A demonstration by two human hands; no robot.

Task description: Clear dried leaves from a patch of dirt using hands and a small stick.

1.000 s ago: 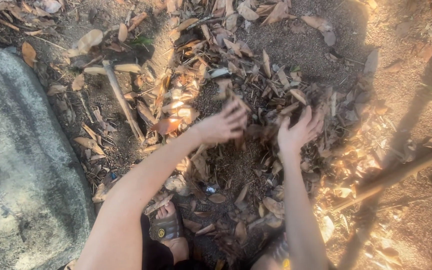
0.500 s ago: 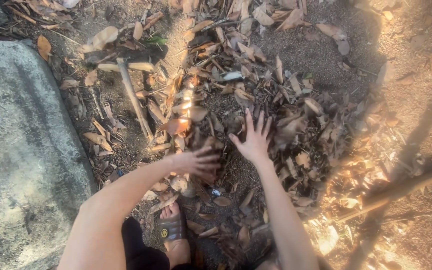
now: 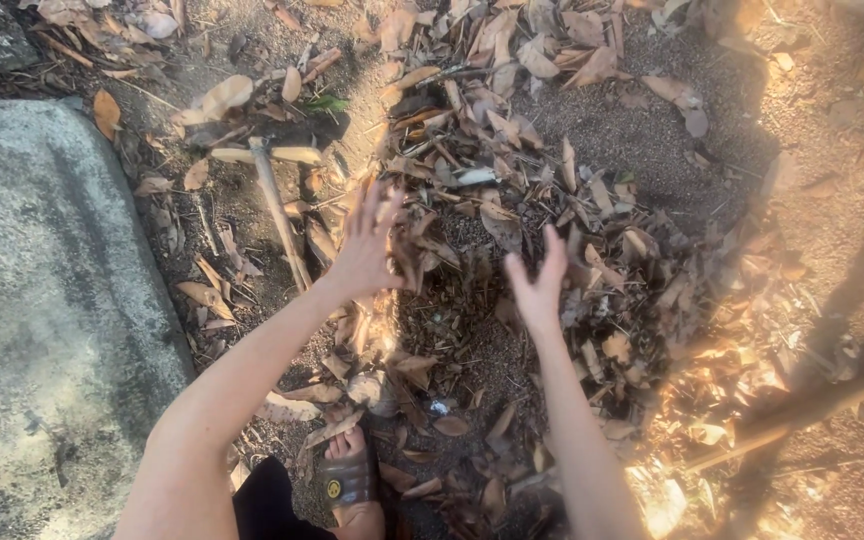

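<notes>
Dry brown leaves [image 3: 512, 200] lie heaped on gritty dark soil in front of me. My left hand [image 3: 367, 240] reaches out over the left side of the heap, fingers spread, palm down on the leaves. To its right, my right hand [image 3: 540, 280] is raised edge-on above the leaves, fingers apart and slightly blurred, holding nothing. A patch of bare soil [image 3: 462, 320] shows between the two hands. My foot in a dark sandal [image 3: 344, 478] stands at the bottom, just below the heap.
A large grey rock [image 3: 42, 320] fills the left side. A thin pale stick [image 3: 277, 205] lies beside it among leaves. A darker stick [image 3: 802, 405] slants across the lower right. Sunlit leaves [image 3: 692, 400] glare at the right.
Both hands have moved away from me over the heap. The left hand went from near my foot up to the heap's left side; the right turned from flat to edge-on.
</notes>
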